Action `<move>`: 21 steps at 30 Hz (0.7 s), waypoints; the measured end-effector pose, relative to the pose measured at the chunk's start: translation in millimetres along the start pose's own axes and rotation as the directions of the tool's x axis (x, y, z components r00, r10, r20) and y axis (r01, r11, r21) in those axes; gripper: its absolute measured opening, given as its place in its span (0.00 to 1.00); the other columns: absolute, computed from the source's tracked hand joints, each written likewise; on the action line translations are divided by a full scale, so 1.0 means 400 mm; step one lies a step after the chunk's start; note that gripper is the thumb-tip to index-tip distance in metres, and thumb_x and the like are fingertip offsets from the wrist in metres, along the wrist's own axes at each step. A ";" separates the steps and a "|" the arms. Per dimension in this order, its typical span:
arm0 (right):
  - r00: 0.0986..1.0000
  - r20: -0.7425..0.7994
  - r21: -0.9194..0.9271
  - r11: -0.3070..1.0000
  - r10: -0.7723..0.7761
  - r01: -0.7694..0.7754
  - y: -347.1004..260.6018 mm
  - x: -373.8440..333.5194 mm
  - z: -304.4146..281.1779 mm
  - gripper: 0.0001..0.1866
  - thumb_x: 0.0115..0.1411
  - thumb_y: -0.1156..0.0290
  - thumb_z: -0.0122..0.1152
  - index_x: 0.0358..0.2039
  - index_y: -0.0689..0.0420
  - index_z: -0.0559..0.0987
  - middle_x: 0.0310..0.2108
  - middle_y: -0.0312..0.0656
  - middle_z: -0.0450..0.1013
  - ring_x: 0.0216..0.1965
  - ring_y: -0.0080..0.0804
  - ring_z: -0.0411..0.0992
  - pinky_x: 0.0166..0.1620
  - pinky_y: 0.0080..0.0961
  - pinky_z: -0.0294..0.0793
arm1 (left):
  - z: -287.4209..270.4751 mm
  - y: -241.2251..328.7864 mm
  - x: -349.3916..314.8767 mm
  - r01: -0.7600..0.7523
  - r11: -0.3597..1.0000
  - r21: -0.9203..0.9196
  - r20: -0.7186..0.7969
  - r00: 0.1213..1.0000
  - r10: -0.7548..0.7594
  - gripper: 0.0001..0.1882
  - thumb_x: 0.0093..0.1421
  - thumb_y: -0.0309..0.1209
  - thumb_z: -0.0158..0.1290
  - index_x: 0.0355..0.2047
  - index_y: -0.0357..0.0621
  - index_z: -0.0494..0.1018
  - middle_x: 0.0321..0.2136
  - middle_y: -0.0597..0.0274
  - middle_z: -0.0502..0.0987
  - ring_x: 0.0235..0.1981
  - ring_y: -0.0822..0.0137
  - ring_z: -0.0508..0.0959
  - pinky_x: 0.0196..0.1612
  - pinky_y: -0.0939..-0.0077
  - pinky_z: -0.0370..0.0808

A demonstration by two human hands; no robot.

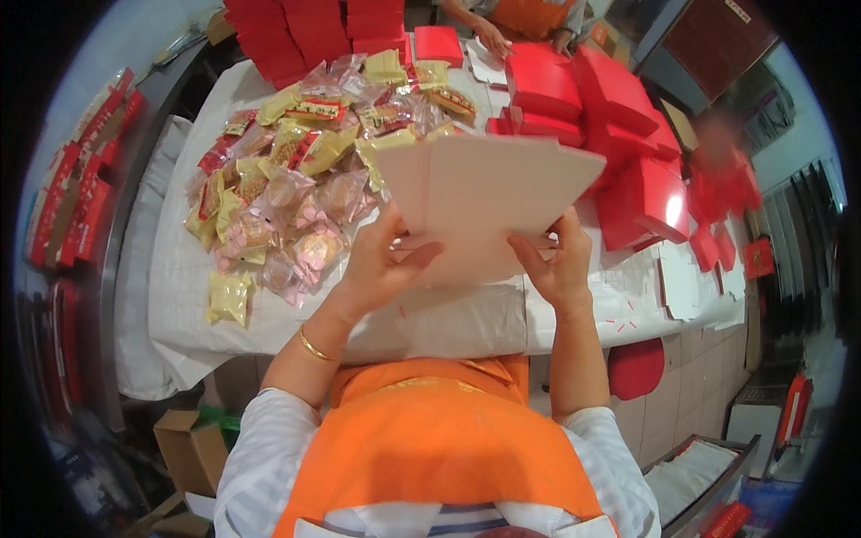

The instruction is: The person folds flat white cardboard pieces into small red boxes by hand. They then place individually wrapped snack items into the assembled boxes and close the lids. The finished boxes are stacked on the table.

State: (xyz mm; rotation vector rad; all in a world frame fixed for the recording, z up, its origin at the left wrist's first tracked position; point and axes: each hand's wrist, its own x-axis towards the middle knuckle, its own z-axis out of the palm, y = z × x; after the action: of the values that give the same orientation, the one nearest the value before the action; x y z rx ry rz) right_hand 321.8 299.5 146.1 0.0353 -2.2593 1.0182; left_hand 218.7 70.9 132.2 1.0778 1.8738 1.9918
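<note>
Over the near edge of the table I hold a pale cardboard box blank (pixel 489 193) with a crease and flaps, tilted up in front of me. My left hand (pixel 381 269) grips its left side, thumb on the near face and fingers behind it. My right hand (pixel 558 262) grips the right side the same way. To the left of the cardboard lies a heap of wrapped pastries (pixel 291 184), some in yellow packets and others in clear, pink-printed ones. The cardboard hides part of the heap and of the table behind it.
Red boxes (pixel 541 82) are piled at the right, and red stacks (pixel 314 31) stand at the far left. Flat white cardboard (pixel 677 287) lies on the white-covered table (pixel 439 327). Across it, a person's hand (pixel 491 40) reaches in. A red stool (pixel 637 368) is below.
</note>
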 end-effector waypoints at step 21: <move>0.978 0.044 0.123 0.971 0.202 -0.206 0.170 -0.017 0.027 0.22 0.51 0.69 0.72 0.42 0.60 0.72 0.35 0.44 0.76 0.37 0.33 0.76 0.39 0.28 0.75 | -0.063 -0.096 0.095 0.135 0.991 0.025 0.184 0.973 -0.137 0.17 0.60 0.24 0.55 0.50 0.36 0.72 0.46 0.61 0.78 0.48 0.71 0.75 0.52 0.72 0.72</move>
State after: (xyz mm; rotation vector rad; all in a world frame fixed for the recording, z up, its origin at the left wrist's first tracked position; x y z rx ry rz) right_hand 302.3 338.1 92.1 -0.1310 -2.2583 1.2770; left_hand 163.3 80.7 112.3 1.0675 1.8133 1.7433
